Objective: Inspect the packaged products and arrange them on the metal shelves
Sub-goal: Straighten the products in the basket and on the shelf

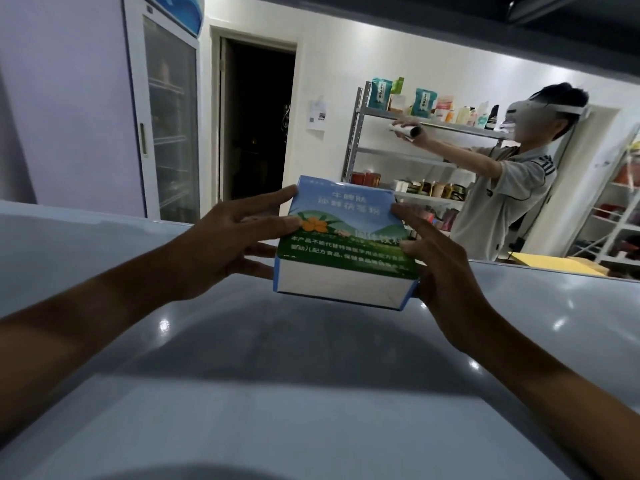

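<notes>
A blue, green and white product box [346, 233] with an orange flower and printed text is held between both hands just above a grey metal shelf surface [277, 358]. My left hand [228, 244] holds its left side, thumb on the top face and fingers along and under the edge. My right hand [436, 258] holds its right side, fingers on the top face and thumb at the near corner. The box tilts its top face toward me.
Another person [512, 188] wearing a headset stands at the right, reaching to a metal rack [408, 147] stocked with packages. A glass-door fridge [166, 119] stands at the left beside a dark doorway [256, 123]. More shelving [616, 209] is at the far right.
</notes>
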